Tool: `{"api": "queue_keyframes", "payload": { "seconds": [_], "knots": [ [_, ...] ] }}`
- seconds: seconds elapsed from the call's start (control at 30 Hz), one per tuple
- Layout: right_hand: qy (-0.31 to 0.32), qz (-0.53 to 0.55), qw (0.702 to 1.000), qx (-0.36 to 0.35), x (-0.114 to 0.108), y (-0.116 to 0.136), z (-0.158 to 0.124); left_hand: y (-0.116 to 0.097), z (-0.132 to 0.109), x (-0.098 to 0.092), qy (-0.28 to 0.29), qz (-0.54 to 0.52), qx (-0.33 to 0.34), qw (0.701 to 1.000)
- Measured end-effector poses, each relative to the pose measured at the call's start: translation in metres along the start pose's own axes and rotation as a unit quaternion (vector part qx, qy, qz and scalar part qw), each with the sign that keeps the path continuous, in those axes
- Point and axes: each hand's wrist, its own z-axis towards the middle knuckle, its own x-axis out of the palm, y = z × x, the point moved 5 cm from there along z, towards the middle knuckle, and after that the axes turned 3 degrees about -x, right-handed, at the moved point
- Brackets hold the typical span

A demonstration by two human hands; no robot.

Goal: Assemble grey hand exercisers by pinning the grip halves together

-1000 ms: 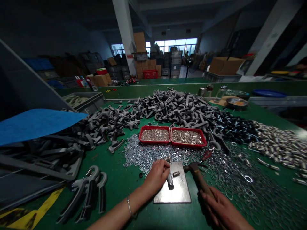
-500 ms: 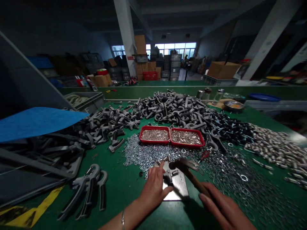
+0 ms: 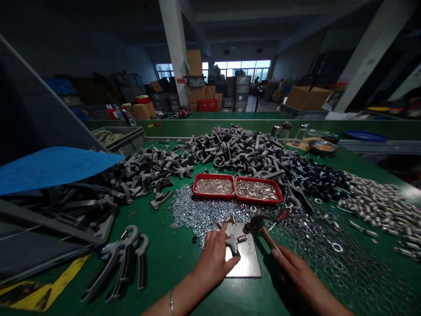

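Note:
My left hand (image 3: 215, 254) rests at the left side of a flat metal plate (image 3: 248, 265), with thumb and fingers around a small grey handle part (image 3: 233, 244) with a dark end. Beside that part on the plate lies a metal spring-like cylinder (image 3: 241, 239); similar pieces (image 3: 233, 218) sit at the plate's back edge. My right hand (image 3: 291, 265) is closed round the wooden shaft of a hammer (image 3: 269, 239). The hammer's head is over the plate's right edge, apart from the grey part.
Two red trays (image 3: 215, 196) of small metal pins stand behind the plate, amid loose nuts (image 3: 187, 213) and rings (image 3: 329, 254). Grey handles (image 3: 237, 149) are heaped farther back. Several handles (image 3: 123, 263) lie at left. A red-handled screwdriver (image 3: 283, 214) and metal cylinders (image 3: 378, 197) are at right.
The hammer and my right hand have shifted slightly right, and the hammer's head has moved off the grey part. My left hand stays in nearly the same place.

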Motion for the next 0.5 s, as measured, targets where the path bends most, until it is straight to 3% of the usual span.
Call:
{"api": "queue_keyframes", "payload": {
  "seconds": [0.07,0.17,0.3,0.4,0.5],
  "knots": [
    [-0.007,-0.030,0.999,-0.029,0.006,0.008,-0.005,0.001,0.000,0.003,-0.002,0.000,0.004,1.000],
    [0.043,-0.116,0.990,-0.064,0.022,0.020,-0.006,0.000,-0.001,0.005,-0.007,0.002,0.005,1.000],
    [0.075,-0.102,0.991,-0.046,0.028,0.004,0.009,0.003,-0.003,0.004,-0.011,-0.013,-0.026,1.000],
    [-0.002,-0.096,0.993,-0.065,0.010,-0.024,0.020,0.007,-0.006,0.003,-0.017,-0.055,-0.046,0.997],
    [-0.135,-0.177,0.959,-0.178,-0.005,-0.027,0.023,0.009,-0.012,0.011,-0.060,-0.116,-0.083,0.988]
  ]
}}
